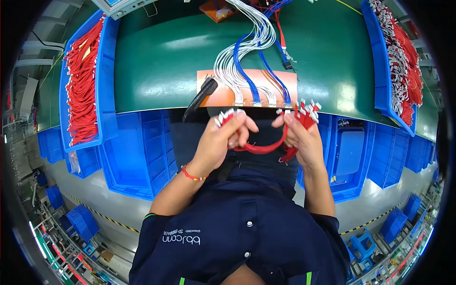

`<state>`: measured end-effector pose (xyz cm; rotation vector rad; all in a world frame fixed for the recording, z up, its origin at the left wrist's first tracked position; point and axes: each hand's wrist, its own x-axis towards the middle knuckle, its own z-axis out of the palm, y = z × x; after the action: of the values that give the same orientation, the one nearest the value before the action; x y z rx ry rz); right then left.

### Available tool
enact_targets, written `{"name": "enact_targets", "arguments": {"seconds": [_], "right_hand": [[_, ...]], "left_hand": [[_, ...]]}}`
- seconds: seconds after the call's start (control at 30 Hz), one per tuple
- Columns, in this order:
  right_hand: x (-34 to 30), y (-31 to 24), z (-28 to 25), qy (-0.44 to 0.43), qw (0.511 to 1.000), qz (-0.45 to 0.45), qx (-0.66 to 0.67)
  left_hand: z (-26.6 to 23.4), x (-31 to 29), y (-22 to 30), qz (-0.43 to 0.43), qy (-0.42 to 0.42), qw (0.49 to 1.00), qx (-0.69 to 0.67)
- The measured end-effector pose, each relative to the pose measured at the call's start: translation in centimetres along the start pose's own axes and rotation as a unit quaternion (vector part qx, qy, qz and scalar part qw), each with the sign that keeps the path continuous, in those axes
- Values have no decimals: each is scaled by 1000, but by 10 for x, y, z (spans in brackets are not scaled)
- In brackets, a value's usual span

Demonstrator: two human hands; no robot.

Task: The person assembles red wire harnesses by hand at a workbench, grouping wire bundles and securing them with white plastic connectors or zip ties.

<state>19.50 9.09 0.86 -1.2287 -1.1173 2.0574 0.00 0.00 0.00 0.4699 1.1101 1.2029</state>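
Note:
Both my hands hold red wire harnesses with white plug ends, just in front of the table edge. My left hand (219, 137) is closed round one end, its white connectors poking out above the fingers. A red wire loop (263, 148) sags across to my right hand (301, 137), which grips a bunch of the same harnesses (308, 114) with several white connectors standing up. Just beyond, an orange board (223, 99) at the table edge carries a row of sockets (256, 103). White wires (225, 61) and blue wires (244, 71) run from it toward the back.
A blue bin (108, 71) full of red harnesses stands left on the green table (161, 71); another blue bin (380, 61) with harnesses is right. A black clamp-like handle (202, 97) juts over the edge. An instrument (124, 6) sits back left. Blue crates (126, 161) stand below.

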Motion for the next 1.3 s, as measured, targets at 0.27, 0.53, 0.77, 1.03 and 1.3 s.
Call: {"name": "enact_targets", "arguments": {"seconds": [0.27, 0.53, 0.77, 1.03, 1.3], "right_hand": [[-23, 6, -1, -80, 995, -9, 52], [-24, 4, 1, -196, 979, 26, -45], [-30, -15, -75, -207, 973, 50, -87], [-14, 14, -78, -115, 957, -128, 236], [-4, 3, -42, -159, 978, -119, 55]], "left_hand": [[17, -23, 6, 29, -28, 999, -21], [26, -23, 0, 61, -31, 994, 86], [7, -20, 18, 164, 24, 980, -113], [3, -7, -9, 58, 42, 996, -58], [5, 2, -4, 36, 72, 995, -54]]}}
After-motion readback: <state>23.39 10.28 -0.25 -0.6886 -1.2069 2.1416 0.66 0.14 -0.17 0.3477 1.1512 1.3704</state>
